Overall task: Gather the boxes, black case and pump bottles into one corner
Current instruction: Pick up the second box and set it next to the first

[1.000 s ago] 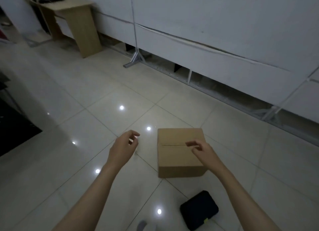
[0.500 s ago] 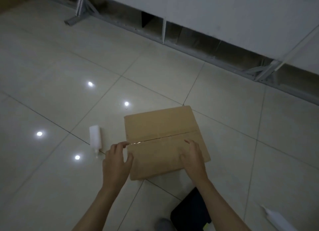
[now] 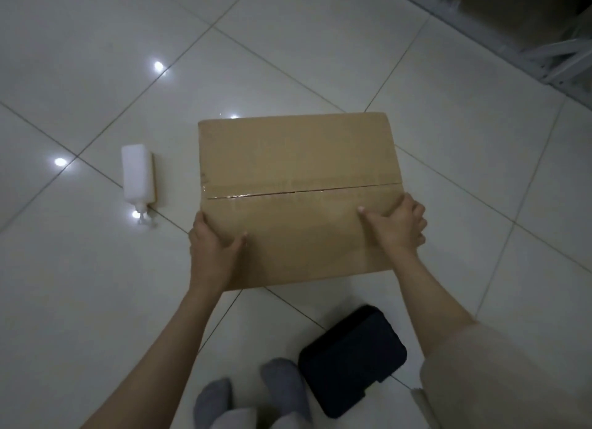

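Early stage, by appearance. Box [image 3: 296, 198] gripped at its sides by left hand [image 3: 213, 247] and right hand [image 3: 398, 225]. Case [image 3: 352, 359] and bottle [image 3: 138, 177] lying apart on floor [image 3: 96, 60], ungathered.

Glossy pale floor tiles [image 3: 96, 300] with grey grout lines and bright light glints spread all around the hands, two grey-socked feet [image 3: 250, 396] stand below them, and a metal frame [image 3: 551, 60] runs far upper right.

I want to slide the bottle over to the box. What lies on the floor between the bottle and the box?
Nothing: in the head view only bare tile separates the bottle from the box.
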Tool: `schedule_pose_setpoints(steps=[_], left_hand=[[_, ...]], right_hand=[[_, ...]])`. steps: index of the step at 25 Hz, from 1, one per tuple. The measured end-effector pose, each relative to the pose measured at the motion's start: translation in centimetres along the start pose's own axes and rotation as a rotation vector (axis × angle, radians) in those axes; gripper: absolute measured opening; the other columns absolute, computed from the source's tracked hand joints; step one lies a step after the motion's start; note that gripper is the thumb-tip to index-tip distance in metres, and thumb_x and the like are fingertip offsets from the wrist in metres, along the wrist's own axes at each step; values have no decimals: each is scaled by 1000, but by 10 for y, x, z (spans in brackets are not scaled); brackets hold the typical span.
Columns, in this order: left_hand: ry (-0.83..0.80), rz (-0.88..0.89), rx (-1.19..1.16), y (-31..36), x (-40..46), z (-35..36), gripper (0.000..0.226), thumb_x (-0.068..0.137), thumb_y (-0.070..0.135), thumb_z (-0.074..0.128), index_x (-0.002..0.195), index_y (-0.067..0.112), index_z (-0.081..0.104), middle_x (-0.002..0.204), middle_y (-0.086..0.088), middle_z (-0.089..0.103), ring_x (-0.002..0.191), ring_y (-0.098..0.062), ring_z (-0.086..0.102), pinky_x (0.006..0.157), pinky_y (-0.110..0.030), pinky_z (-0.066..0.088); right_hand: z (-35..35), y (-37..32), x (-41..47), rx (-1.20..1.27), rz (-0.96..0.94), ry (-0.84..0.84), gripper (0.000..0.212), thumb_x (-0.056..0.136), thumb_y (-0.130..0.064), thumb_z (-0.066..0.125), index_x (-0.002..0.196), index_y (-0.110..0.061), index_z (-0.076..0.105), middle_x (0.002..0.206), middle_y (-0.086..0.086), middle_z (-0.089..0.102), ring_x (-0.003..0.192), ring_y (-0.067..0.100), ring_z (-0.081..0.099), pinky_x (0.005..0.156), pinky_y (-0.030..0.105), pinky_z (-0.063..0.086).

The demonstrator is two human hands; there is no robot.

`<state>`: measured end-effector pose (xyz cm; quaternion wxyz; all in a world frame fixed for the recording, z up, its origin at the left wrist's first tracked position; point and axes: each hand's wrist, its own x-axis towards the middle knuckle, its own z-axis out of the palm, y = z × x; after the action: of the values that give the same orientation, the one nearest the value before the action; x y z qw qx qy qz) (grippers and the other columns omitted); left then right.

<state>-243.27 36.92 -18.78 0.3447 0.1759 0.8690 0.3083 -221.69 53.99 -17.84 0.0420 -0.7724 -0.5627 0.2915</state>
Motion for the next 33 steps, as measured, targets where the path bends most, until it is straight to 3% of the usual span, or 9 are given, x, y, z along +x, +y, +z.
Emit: schedule_pose_setpoints(steps=[3,7,9,13,17,21,27,33], left_hand=[[36,-16,0,-9,-14,-8,94,73,33,73,145,11,17,146,-16,30,133,-34,33,108,-51,34],[195,-121,24,-27,-43,-43,94,72,44,71,144,16,20,147,-14,32,132,-37,36,106,-57,33],[297,-182,34,-39,-62,-69,89,74,46,69,144,17,22,146,-13,34,131,-38,37,105,-56,30],[487,-338,4,-79,-113,-128,80,79,44,64,143,16,24,144,-16,35,129,-40,37,106,-53,26],[683,-528,-55,-124,-159,-189,80,79,46,62,143,15,24,145,-17,34,130,-41,34,108,-52,21],[834,-666,-112,-177,-202,-252,80,80,49,60,142,12,26,145,-18,35,130,-42,35,108,-51,21],[1005,-841,-333,-276,-288,-325,81,77,50,63,141,14,28,144,-14,35,130,-39,35,109,-51,21],[1203,-1042,-663,-396,-407,-377,84,69,43,75,135,14,33,141,-10,38,128,-35,39,110,-48,23]], right_hand=[[-7,-1,-1,20,73,-75,98,66,-51,74,142,-12,24,146,16,25,133,38,24,107,50,28],[-7,-10,-42,149,-17,-166,73,70,-39,75,128,-14,37,138,14,30,126,35,29,94,41,35],[-5,-20,-72,196,-70,-217,64,72,-36,74,121,-14,38,133,14,36,116,33,40,85,36,36],[5,-46,-147,268,-201,-393,47,77,-26,72,104,-17,34,106,3,48,89,19,50,75,30,40],[29,-80,-230,228,-294,-551,45,81,-25,68,105,-18,31,83,-13,43,72,3,47,59,24,39],[61,-116,-316,110,-426,-661,45,81,-28,67,109,-18,32,98,-3,48,85,18,50,77,32,41],[117,-148,-464,-71,-679,-814,54,81,-27,66,120,-13,32,104,-4,44,89,18,47,79,33,38],[188,-140,-652,-290,-922,-966,57,79,-27,67,122,-15,31,104,-2,44,90,21,46,96,47,42]])
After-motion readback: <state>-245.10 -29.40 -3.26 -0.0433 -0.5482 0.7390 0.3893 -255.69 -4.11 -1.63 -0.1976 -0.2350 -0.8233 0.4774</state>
